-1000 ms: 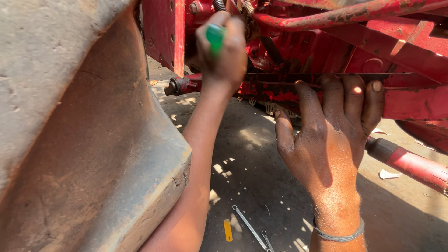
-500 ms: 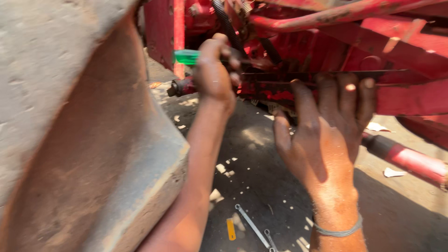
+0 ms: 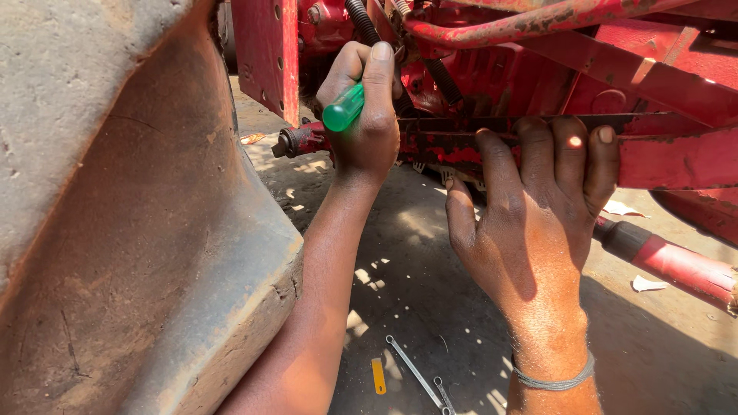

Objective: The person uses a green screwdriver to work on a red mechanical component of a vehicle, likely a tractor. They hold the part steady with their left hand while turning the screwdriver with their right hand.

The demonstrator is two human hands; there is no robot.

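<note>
- The left hand (image 3: 367, 127) is closed in a fist around a screwdriver with a translucent green plastic handle (image 3: 343, 107). The rounded butt of the handle pokes out of the fist on the thumb side, towards the camera; the shaft runs away into the machine and is hidden behind the fingers.
- Just beyond that fist is the red painted metal frame (image 3: 661, 157), chipped, greasy and dusty, with a black coiled spring (image 3: 361, 19) above the knuckles.
- To the left of the fist, a dark, grimy bolt end (image 3: 286, 143) sticks out of the frame.
- The right hand (image 3: 530, 223) is open, palm against the machine, its four fingers hooked over a flat red bar; it grips nothing else. A thin grey band circles its wrist.
- Left of both arms rises a large, rough, dust-coated tyre (image 3: 115, 215).
- Below the wrists, on the dappled concrete ground (image 3: 430, 230), lie a slim steel spanner (image 3: 415, 373) and a small orange strip (image 3: 378, 376).
</note>
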